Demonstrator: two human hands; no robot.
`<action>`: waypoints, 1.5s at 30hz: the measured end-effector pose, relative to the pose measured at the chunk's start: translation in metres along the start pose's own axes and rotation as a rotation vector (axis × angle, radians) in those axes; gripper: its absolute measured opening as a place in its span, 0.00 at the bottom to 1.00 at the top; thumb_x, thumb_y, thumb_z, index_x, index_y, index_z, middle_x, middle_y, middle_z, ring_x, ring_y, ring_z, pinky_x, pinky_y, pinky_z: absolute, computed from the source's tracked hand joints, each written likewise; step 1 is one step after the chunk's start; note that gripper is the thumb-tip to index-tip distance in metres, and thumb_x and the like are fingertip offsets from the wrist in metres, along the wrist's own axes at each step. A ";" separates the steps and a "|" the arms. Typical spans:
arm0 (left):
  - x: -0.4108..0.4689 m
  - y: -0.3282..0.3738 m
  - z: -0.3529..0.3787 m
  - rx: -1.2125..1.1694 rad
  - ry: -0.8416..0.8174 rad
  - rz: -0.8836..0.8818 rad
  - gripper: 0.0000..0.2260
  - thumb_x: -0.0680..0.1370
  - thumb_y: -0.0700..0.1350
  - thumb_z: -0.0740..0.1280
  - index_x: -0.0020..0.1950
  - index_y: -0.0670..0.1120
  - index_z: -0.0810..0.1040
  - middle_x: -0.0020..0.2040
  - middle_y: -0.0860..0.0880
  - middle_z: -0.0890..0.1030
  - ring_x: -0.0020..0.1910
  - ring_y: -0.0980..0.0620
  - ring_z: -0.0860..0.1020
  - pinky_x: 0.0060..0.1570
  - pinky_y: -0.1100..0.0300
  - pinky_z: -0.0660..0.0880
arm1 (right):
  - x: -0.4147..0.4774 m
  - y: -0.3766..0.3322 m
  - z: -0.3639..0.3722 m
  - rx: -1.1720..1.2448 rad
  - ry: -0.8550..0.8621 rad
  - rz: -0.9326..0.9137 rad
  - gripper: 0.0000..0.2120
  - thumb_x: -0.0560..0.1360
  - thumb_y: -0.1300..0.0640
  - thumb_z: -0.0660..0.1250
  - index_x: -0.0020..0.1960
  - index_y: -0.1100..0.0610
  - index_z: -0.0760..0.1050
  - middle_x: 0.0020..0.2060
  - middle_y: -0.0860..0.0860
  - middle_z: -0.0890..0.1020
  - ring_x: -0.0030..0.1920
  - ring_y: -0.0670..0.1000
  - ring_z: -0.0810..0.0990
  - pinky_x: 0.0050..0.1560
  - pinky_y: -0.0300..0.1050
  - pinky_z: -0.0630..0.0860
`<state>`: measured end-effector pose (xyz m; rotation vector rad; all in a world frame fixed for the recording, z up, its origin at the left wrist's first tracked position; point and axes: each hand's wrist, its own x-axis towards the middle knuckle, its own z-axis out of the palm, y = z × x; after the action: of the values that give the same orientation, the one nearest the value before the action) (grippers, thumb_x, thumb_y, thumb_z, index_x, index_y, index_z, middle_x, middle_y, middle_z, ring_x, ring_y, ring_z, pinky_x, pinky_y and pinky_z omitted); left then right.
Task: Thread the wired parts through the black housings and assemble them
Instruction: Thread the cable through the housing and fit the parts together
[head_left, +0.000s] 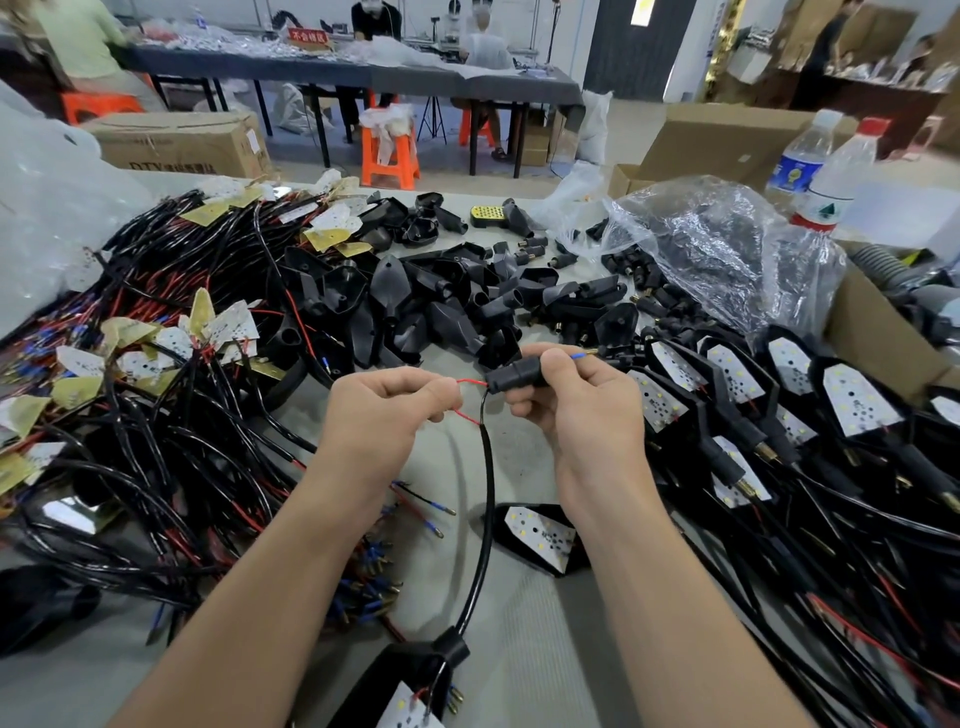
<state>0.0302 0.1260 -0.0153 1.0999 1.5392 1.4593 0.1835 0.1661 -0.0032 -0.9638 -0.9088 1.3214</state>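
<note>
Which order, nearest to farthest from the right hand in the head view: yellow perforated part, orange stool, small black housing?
1. The small black housing, held in the fingers of the right hand.
2. The yellow perforated part, lying at the far side of the table.
3. The orange stool, on the floor beyond the table, to the left.

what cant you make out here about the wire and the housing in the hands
Head view: how far wires reach inside the small black housing; its wall and the right hand cover that.
Head view: where the left hand pinches the red wire; curled fingers hide it.
Head view: the lamp housing at bottom; cut off by the frame edge.
</note>
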 end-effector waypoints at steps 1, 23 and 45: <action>0.000 0.000 0.000 0.018 0.026 0.027 0.04 0.72 0.46 0.78 0.37 0.51 0.88 0.35 0.50 0.84 0.36 0.58 0.78 0.44 0.60 0.72 | -0.001 0.001 0.001 -0.013 0.004 -0.006 0.11 0.82 0.66 0.60 0.47 0.63 0.81 0.31 0.57 0.82 0.28 0.51 0.79 0.31 0.41 0.77; -0.006 0.003 -0.004 0.277 0.006 0.224 0.09 0.72 0.43 0.78 0.36 0.57 0.88 0.30 0.57 0.83 0.27 0.63 0.77 0.30 0.71 0.69 | -0.003 0.000 0.002 -0.007 -0.031 0.131 0.07 0.83 0.65 0.61 0.51 0.60 0.78 0.37 0.59 0.83 0.31 0.53 0.81 0.33 0.40 0.78; -0.007 0.004 0.004 0.103 -0.180 0.104 0.07 0.77 0.40 0.74 0.47 0.52 0.89 0.39 0.47 0.88 0.37 0.55 0.83 0.41 0.66 0.78 | -0.003 -0.006 -0.006 -0.093 -0.166 0.148 0.08 0.80 0.63 0.67 0.47 0.61 0.85 0.38 0.54 0.86 0.31 0.49 0.79 0.31 0.37 0.72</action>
<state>0.0372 0.1206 -0.0116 1.3522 1.4626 1.3205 0.1908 0.1623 0.0009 -1.0198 -1.0498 1.5128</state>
